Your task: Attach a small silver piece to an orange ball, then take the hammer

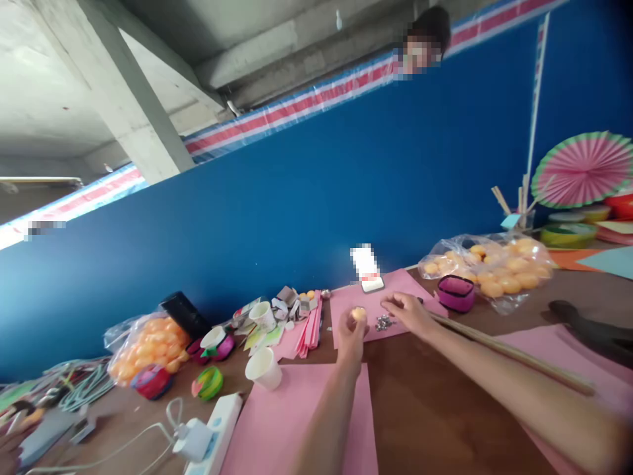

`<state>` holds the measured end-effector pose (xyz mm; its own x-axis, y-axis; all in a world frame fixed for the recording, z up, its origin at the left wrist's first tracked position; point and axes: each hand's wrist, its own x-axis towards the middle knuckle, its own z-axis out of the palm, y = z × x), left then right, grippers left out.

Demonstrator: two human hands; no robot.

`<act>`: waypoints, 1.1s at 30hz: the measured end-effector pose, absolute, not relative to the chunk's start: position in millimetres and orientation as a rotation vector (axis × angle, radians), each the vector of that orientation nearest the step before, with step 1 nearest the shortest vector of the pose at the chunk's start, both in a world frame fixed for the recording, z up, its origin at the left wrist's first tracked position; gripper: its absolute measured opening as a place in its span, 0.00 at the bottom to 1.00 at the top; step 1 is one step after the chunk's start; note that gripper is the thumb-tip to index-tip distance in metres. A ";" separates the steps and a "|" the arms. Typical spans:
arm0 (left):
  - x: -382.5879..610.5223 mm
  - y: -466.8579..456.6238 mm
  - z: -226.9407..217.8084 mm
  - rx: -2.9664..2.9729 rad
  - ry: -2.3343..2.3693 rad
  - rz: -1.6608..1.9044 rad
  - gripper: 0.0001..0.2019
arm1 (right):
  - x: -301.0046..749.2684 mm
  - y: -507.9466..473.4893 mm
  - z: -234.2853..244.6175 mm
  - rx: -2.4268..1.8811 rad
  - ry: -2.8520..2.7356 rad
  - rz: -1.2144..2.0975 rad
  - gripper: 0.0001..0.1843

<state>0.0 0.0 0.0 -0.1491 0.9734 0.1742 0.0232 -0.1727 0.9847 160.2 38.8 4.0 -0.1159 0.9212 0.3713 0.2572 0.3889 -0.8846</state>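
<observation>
My left hand (351, 335) is closed around a small orange ball (359, 314), which looks like a ping-pong ball, above a sheet of pink paper (345, 303). To its right, my right hand (406, 310) hovers with thumb and fingertips pinched together; whatever they hold, if anything, is too small to make out. Between the two hands lies a little heap of shiny metal bits (383, 322) on the paper. A phone (368, 270) with a bright screen leans at the paper's far edge.
Bags of orange balls (514, 270) sit at right and left. A wooden stick (514, 353) lies under my right forearm. White cups (264, 368), a power strip (220, 429) and craft scraps occupy the left. A blue partition (297, 198) rises behind; a person's head shows above it.
</observation>
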 end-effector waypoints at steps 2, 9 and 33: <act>7.1 0.5 -7.5 0.994 1.021 1.491 0.26 | 158.2 35.3 -0.2 -1.041 -1.557 0.861 0.14; 8.2 -10.0 -13.0 0.849 0.804 1.464 0.20 | 151.1 25.9 -8.7 -0.939 -1.466 1.041 0.12; 9.7 -14.5 -7.1 0.872 0.892 1.433 0.25 | 141.2 10.8 -14.0 -0.814 -1.412 1.232 0.09</act>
<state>9.7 -14.5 -7.1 -0.0446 0.9989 0.0134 -0.4286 -0.0312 0.9029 141.2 10.8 -14.0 -0.2239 0.9376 0.2660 -0.1358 0.2403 -0.9612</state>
